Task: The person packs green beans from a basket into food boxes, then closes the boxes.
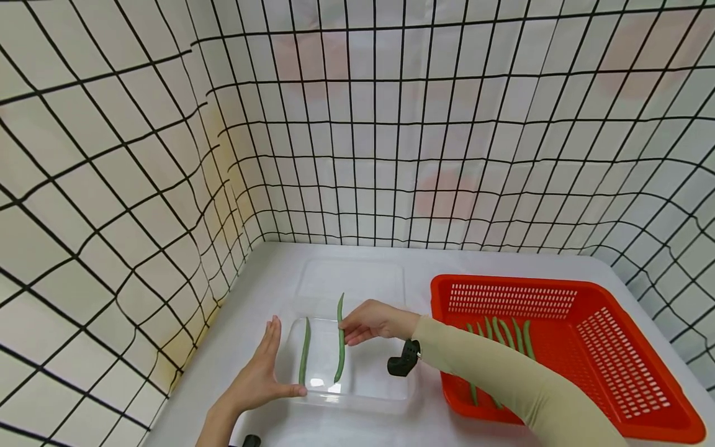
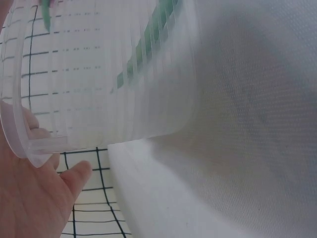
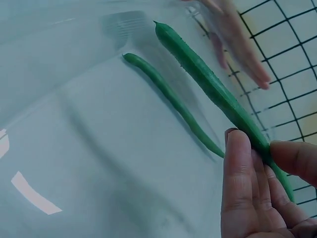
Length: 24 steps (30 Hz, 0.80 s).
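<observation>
Head cam: right hand pinches a slim green bean, clear plastic tub below that grip, left hand spread wide.

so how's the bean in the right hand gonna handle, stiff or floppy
The bean is probably fairly stiff: the right hand pinches it partway along, yet both free ends stick out almost straight. It's likely light, being so slim. Its slight bend may keep it from rolling far.

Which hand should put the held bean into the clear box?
The right hand, probably: it already pinches the bean above the clear box. The left hand holds no bean; it is at the box's left side.
</observation>
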Available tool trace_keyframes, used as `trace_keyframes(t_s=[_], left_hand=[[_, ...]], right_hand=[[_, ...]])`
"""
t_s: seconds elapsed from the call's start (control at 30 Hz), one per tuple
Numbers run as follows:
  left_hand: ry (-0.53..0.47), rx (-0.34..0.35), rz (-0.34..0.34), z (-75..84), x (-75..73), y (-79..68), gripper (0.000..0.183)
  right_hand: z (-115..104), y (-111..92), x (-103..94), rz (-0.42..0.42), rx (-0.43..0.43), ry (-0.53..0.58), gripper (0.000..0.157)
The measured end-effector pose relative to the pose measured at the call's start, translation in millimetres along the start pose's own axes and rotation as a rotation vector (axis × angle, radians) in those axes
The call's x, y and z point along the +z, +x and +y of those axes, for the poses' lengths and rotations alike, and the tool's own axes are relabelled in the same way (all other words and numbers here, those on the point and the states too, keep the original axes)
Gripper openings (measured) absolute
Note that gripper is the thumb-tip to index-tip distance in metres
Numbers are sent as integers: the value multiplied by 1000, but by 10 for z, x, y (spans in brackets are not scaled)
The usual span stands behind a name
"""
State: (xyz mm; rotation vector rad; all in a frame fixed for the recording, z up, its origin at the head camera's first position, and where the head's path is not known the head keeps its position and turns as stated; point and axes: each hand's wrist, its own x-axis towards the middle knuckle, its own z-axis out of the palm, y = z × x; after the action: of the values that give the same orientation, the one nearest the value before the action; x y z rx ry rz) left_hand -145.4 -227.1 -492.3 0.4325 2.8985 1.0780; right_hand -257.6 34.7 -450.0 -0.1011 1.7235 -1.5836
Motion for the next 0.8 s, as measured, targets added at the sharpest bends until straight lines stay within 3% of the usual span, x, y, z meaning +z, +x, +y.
trace_keyframes(t_s=[0.33, 0.8], left_hand=[[-25, -19, -14, 21, 19, -4, 138], [-15, 0, 1, 1, -2, -7, 137]], right_hand=[[104, 263, 235, 38, 27, -26, 8], [203, 362, 437, 55, 44, -61, 10]])
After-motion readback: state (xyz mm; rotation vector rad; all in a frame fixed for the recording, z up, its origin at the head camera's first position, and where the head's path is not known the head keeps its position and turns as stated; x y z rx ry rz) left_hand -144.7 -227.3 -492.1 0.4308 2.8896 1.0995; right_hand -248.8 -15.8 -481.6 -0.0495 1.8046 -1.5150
